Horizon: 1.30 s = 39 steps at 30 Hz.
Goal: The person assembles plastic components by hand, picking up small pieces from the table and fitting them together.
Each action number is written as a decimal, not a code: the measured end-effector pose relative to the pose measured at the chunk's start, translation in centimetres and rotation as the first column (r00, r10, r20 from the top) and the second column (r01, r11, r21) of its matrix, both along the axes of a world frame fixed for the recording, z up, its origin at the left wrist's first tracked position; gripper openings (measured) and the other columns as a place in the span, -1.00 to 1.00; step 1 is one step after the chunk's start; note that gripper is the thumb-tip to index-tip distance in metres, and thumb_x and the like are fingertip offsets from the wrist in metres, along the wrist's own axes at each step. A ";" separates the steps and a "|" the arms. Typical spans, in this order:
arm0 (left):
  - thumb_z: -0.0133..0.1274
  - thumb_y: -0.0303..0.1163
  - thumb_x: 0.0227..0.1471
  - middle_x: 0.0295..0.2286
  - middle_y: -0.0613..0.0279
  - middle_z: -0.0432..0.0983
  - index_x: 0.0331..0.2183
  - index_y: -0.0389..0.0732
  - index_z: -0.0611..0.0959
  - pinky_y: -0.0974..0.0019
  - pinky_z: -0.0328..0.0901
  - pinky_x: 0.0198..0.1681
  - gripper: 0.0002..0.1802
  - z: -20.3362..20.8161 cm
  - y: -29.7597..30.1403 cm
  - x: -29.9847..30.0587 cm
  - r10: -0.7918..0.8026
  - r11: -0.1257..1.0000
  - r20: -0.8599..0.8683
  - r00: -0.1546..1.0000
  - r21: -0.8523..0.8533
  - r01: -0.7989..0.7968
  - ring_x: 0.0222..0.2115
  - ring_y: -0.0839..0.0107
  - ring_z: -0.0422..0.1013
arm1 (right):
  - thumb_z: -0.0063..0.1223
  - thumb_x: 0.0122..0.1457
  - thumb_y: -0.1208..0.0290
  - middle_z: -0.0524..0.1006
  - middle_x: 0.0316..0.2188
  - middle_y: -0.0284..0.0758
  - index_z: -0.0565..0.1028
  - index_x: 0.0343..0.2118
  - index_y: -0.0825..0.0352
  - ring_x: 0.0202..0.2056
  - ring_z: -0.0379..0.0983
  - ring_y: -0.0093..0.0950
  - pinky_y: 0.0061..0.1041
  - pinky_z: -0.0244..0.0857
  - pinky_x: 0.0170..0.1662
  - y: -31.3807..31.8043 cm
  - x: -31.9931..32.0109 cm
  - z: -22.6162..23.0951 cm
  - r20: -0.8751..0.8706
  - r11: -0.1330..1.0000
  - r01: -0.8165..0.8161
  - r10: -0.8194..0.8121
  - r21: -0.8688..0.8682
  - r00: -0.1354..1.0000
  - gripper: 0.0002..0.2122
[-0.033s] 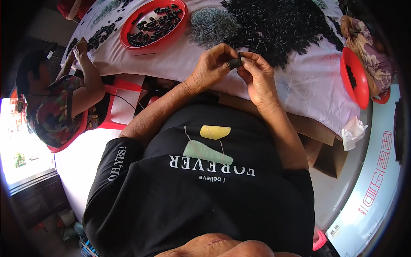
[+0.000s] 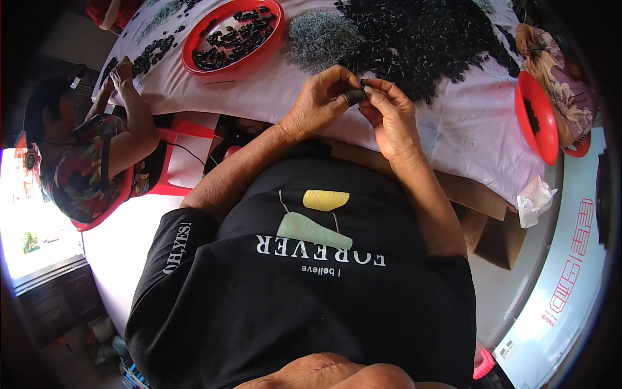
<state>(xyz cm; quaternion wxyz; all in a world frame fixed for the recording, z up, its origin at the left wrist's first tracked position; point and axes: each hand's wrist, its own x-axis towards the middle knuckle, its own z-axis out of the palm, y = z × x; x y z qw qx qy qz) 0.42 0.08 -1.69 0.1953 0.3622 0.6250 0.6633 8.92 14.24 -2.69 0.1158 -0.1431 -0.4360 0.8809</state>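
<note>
One pale cloth-covered table [image 2: 463, 136] bears one large black heap [image 2: 421, 45] of uncountable pieces. Left of the heap lie one grey pile [image 2: 324, 40] and, farther, one red basin [image 2: 264, 57] strewn with black pieces [image 2: 249, 40]; right of it, a second red basin [image 2: 547, 129] holds a dark clump [image 2: 532, 117]. On the heap's near side, the left hand [image 2: 327, 97] and right hand [image 2: 392, 113], fingertips pinched nearly together, grip one small dark piece [image 2: 363, 83], partly hidden.

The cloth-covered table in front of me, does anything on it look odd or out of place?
One small oddity: a thin dark rod lies alone on the pale cloth, just this side of the round red tray at left, apart from the heaped small black pieces, perhaps set aside.
</note>
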 end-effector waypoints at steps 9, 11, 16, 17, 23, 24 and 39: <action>0.11 -0.55 0.00 -0.32 0.32 0.43 -0.25 -0.31 0.46 0.49 0.30 -0.14 -0.77 0.4 -0.6 -0.7 -0.139 0.990 0.072 0.988 0.042 0.137 -0.26 0.58 0.39 | 0.12 0.08 0.53 0.53 -0.47 -0.43 0.52 -0.31 0.31 -0.49 0.44 -0.65 -0.70 0.36 -0.38 0.4 0.1 0.1 0.010 0.997 -0.077 0.078 -0.016 0.997 -0.90; 0.13 -0.54 0.00 -0.30 0.30 0.45 -0.22 -0.32 0.45 0.46 0.31 -0.10 -0.72 0.4 -0.7 -0.9 -0.207 0.978 0.127 0.970 0.054 0.202 -0.22 0.54 0.41 | 0.13 0.08 0.53 0.53 -0.47 -0.43 0.52 -0.32 0.31 -0.50 0.44 -0.65 -0.70 0.35 -0.38 0.4 0.1 0.0 0.009 0.996 -0.090 0.090 -0.010 0.996 -0.90; 0.12 -0.52 0.01 -0.28 0.25 0.48 -0.16 -0.34 0.47 0.41 0.32 -0.07 -0.69 0.4 -0.8 -1.2 -0.196 0.980 0.065 0.978 -0.015 0.197 -0.21 0.49 0.43 | 0.14 0.06 0.54 0.53 -0.47 -0.41 0.49 -0.33 0.31 -0.51 0.45 -0.66 -0.71 0.35 -0.40 0.5 0.0 0.3 0.003 0.993 -0.106 0.106 0.055 0.994 -0.89; 0.11 -0.52 0.02 -0.29 0.24 0.49 -0.15 -0.35 0.48 0.40 0.33 -0.07 -0.69 0.5 -0.7 -1.2 -0.172 0.983 0.006 0.985 -0.070 0.172 -0.21 0.48 0.44 | 0.15 0.06 0.54 0.53 -0.47 -0.41 0.48 -0.33 0.31 -0.51 0.45 -0.66 -0.72 0.35 -0.40 0.5 0.0 0.5 0.012 0.992 -0.098 0.098 0.080 0.995 -0.88; 0.05 -0.66 -0.10 -0.34 0.16 0.51 -0.21 -0.34 0.54 0.37 0.37 -0.17 -0.69 1.5 -0.9 -1.6 -0.109 0.980 -0.487 0.866 -0.197 0.013 -0.28 0.39 0.50 | 0.15 0.07 0.54 0.54 -0.47 -0.41 0.49 -0.31 0.30 -0.50 0.46 -0.66 -0.72 0.37 -0.41 1.0 -0.3 0.4 0.022 0.985 -0.134 0.132 0.111 0.991 -0.88; 0.05 -0.66 -0.10 -0.34 0.16 0.51 -0.21 -0.34 0.54 0.37 0.37 -0.17 -0.69 1.6 -0.9 -1.5 -0.111 0.980 -0.488 0.866 -0.197 0.015 -0.28 0.39 0.50 | 0.14 0.07 0.53 0.54 -0.47 -0.41 0.49 -0.30 0.30 -0.49 0.47 -0.65 -0.71 0.38 -0.40 1.1 -0.2 0.4 0.030 0.983 -0.144 0.142 0.113 0.989 -0.88; 0.04 -0.71 -0.29 -0.45 0.14 0.49 -0.24 -0.29 0.57 0.34 0.37 -0.35 -0.58 1.5 -0.9 -1.0 -0.035 0.988 -0.640 0.767 -0.140 -0.072 -0.44 0.29 0.48 | 0.09 0.10 0.53 0.57 -0.38 -0.41 0.51 -0.22 0.29 -0.38 0.49 -0.65 -0.69 0.39 -0.33 1.1 0.0 -0.1 -0.007 0.973 -0.192 0.195 0.128 0.981 -0.83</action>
